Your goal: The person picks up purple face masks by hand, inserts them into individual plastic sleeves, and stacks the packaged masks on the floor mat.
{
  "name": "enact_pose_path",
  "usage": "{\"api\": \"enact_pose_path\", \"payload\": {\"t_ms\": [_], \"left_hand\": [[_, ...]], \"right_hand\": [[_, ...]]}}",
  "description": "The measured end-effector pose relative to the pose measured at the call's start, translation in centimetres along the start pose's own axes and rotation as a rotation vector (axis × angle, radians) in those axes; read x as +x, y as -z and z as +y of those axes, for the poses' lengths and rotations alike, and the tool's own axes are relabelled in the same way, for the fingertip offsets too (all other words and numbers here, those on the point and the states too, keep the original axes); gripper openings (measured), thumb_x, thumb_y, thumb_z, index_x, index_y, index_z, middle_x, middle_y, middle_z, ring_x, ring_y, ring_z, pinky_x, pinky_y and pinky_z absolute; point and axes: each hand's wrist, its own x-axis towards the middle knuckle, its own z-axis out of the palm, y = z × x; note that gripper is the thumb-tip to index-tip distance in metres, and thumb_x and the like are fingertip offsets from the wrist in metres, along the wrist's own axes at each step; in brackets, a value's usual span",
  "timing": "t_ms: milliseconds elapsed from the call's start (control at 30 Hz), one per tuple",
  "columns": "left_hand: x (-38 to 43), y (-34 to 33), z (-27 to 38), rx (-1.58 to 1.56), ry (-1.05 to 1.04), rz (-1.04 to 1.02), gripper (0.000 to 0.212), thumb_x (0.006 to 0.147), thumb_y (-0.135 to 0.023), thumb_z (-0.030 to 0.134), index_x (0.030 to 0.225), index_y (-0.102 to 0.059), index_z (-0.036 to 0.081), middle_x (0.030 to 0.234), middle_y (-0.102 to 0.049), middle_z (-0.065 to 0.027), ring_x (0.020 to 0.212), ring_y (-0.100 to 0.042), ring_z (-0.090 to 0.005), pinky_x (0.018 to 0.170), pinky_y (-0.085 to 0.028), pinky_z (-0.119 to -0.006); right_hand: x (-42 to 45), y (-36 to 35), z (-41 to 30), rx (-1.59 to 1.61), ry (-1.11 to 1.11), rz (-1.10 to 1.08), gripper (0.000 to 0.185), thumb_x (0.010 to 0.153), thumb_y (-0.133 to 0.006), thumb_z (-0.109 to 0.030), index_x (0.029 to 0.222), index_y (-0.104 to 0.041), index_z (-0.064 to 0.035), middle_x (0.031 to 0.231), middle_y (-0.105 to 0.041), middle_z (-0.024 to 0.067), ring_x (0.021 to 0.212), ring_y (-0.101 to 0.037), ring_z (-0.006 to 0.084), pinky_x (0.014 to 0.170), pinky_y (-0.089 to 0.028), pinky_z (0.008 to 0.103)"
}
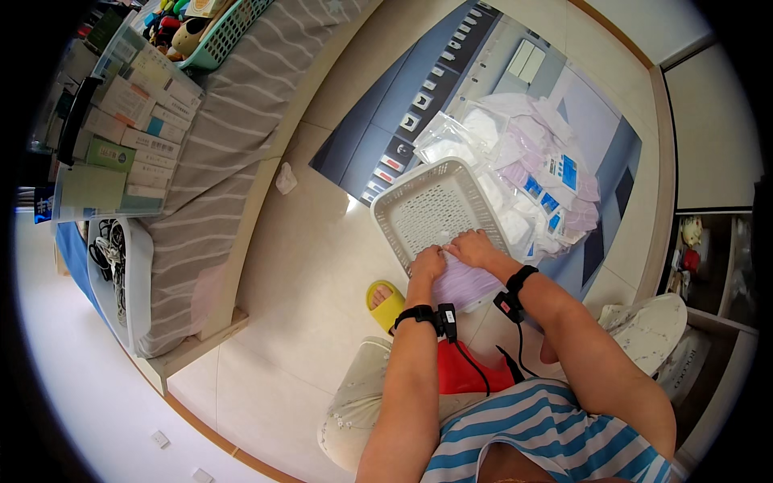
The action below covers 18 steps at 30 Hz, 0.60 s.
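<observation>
A light grey perforated plastic basket (436,208) stands on the floor before me, partly on a large printed sheet. Purple packets or folded items (464,282) lie packed in its near end. Both hands reach into the basket at the far edge of that purple stack. My left hand (428,262) rests on the stack's left part, fingers bent. Close beside it, my right hand (472,247) touches the same stack, fingers curled. Whether either hand grips an item is hidden by the fingers.
Right of the basket, white and purple masks in clear packaging (531,175) are piled on the printed sheet (374,133). A bed (241,121) with a box of cartons (127,127) stands left. Open shelves (703,265) are at right. A crumpled tissue (286,179) lies on the floor.
</observation>
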Motion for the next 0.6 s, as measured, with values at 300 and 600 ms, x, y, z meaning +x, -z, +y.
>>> {"api": "enact_pose_path", "payload": {"t_ms": [300,600], "left_hand": [[-0.1,0.7,0.6,-0.036,-0.025,0.037,0.036,0.086,-0.043,0.027,0.112,-0.060,0.009,0.108,-0.061,-0.0184,0.102,-0.056,-0.0365,0.090,-0.043,-0.041],[0.2,-0.3,-0.7,0.027,-0.096,-0.082,0.038,0.080,-0.049,0.022,0.113,-0.060,0.006,0.109,-0.061,-0.0194,0.103,-0.056,-0.0356,0.091,-0.043,-0.039]], "right_hand": [[-0.2,0.1,0.4,-0.009,0.055,0.137,0.039,0.092,-0.041,-0.038,0.088,-0.067,-0.0090,0.096,-0.064,0.0102,0.098,-0.053,0.0315,0.088,-0.034,0.0481],[-1.2,-0.2,0.8,-0.057,0.075,0.029,0.033,0.089,-0.045,-0.037,0.094,-0.066,-0.0116,0.102,-0.062,0.0091,0.103,-0.052,0.0299,0.090,-0.035,0.0486]]}}
